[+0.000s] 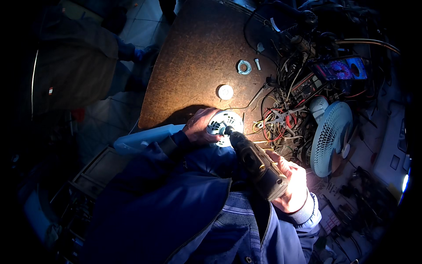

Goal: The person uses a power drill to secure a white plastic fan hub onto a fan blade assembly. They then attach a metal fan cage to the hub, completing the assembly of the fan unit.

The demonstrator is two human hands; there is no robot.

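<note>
My left hand is closed around the side of a white, round, slotted fan motor housing, held near the table's front edge. In my right hand is a dark, worn power drill, gripped at its body. The drill's tip meets the middle of the housing. Just beyond my left hand lies a small white round cap. Farther off on the table are a pale blue ring nut and a short white peg-like piece. A light blue plastic piece juts out beside my left forearm.
The brown wooden table stretches away ahead. Tangled wires, pliers and a multimeter crowd its right side. A lit phone lies there too. A fan with a pale blue grille stands at right. Another person's dark clothing is at left.
</note>
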